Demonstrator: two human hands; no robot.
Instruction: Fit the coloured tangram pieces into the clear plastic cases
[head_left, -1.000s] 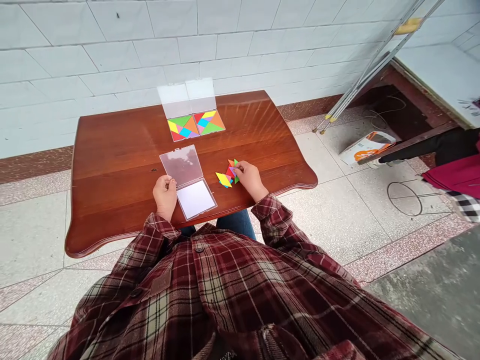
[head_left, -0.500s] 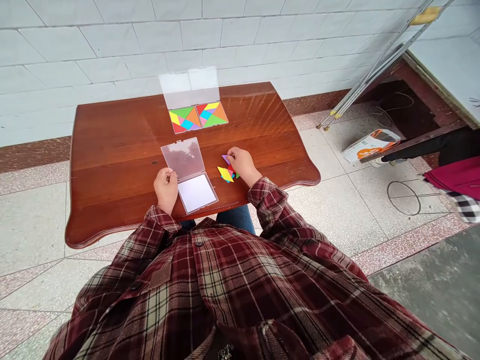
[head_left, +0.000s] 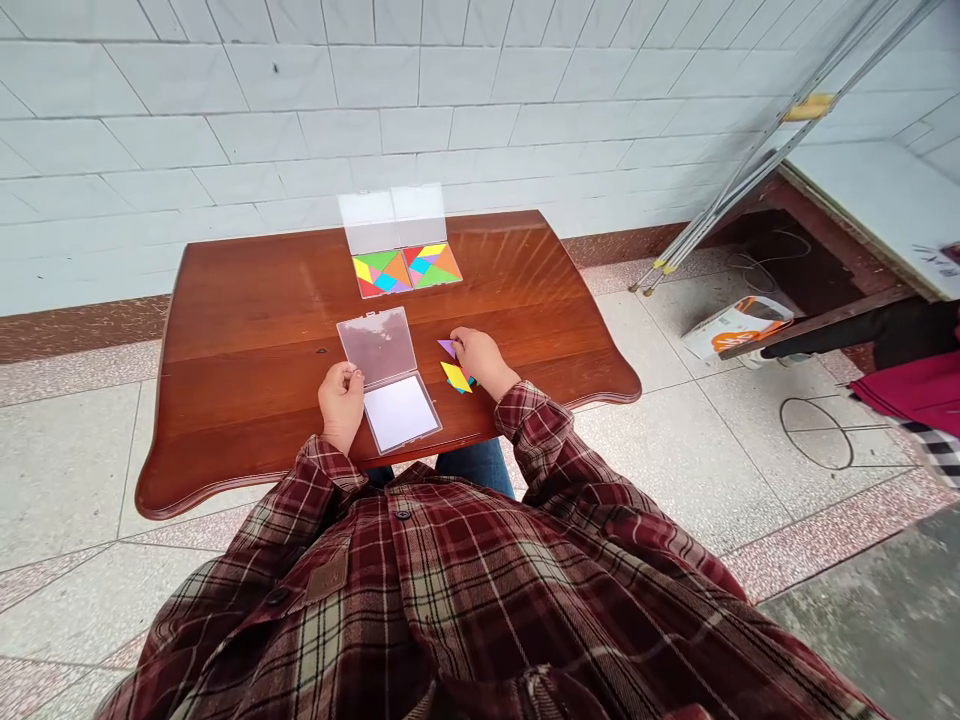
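Grip on the right side is closed: my right grip (head_left: 478,362) has its fingertips gathered on a small purple triangular tile (head_left: 448,347), though I cannot confirm whether the tile is lifted or merely pinned down. Just below it lie a yellow parallelogram tile (head_left: 456,377) and a small blue tile (head_left: 454,388), the blue one partly under my hand. All three rest on the polished reddish-brown wooden desk (head_left: 247,400), near its near edge and right of centre. My left grip (head_left: 342,405) is curled at the left side of an opened clear plastic case (head_left: 376,346), fingers folded inward; whether it holds anything I cannot tell. That case lies flat, its transparent square lid toward the far edge and its white square base (head_left: 400,413) toward me, apparently positioned within reach of both hands, with the loose tiles kept just beside it. Near the far edge sits a second opened case with two multicoloured tile squares (head_left: 405,268), its clear lids (head_left: 391,218) overhanging the desk edge, seemingly placed well away from my working hands.
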